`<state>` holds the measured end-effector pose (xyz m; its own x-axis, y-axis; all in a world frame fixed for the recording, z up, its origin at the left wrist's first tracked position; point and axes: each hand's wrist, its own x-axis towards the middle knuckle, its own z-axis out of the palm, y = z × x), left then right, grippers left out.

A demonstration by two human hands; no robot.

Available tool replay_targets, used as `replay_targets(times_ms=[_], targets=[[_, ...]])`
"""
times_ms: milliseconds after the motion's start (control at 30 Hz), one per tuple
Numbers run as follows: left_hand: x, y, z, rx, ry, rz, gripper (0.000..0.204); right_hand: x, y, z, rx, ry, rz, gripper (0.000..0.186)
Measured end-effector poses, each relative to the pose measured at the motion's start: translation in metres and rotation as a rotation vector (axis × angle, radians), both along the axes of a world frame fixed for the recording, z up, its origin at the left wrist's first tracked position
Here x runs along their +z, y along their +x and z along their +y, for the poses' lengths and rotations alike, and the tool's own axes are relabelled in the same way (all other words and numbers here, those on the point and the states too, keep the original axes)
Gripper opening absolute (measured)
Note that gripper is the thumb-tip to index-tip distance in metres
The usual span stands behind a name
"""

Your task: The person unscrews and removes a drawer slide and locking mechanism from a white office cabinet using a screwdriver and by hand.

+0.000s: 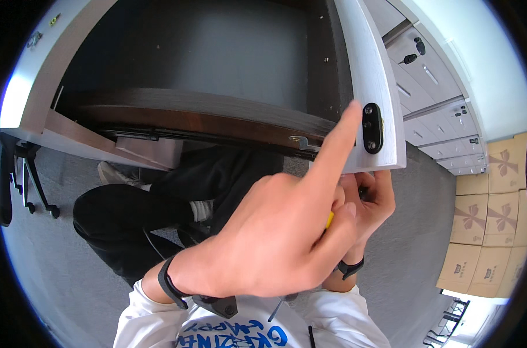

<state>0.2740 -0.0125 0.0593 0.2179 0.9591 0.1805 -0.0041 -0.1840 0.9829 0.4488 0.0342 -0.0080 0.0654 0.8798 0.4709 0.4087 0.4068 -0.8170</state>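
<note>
My left hand (275,232) is in front of me with its index finger stretched up to the drawer front (371,64), the tip just beside a black oval lock plate (372,128) with screws. Its other fingers are curled around a small yellow thing (329,220), mostly hidden by them. Behind it, my right hand (371,209) is closed at the lower edge of the drawer front. Something dark shows between its fingers, too covered to name. The drawer (217,101) is pulled out, dark inside, with a metal catch (299,141) on its near side.
A pale cabinet (43,87) frames the drawer, with small metal fittings (35,39) on it. To the right stand drawer units (429,75) with keys (410,58) in the locks, and stacked cardboard boxes (471,217). A chair base (34,180) is at left. My legs (136,220) are folded beneath the drawer.
</note>
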Motion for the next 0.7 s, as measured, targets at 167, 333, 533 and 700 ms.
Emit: replay_targets(times_ms=[167, 333, 533, 700], targets=[[-0.006, 0.004, -0.002, -0.003, 0.078, 0.035, 0.078, 0.001, 0.001, -0.009, -0.111, -0.028, -0.046, 0.016], [-0.011, 0.0, 0.0, -0.019, 0.069, 0.047, 0.078, 0.004, 0.004, -0.008, -0.021, 0.12, -0.283, 0.014], [-0.008, -0.009, 0.007, -0.047, 0.105, 0.044, 0.079, 0.009, -0.004, -0.01, -0.056, 0.115, -0.275, 0.014], [-0.013, -0.01, 0.011, -0.127, 0.07, -0.06, 0.077, 0.002, 0.002, -0.013, -0.087, 0.071, -0.276, 0.014]])
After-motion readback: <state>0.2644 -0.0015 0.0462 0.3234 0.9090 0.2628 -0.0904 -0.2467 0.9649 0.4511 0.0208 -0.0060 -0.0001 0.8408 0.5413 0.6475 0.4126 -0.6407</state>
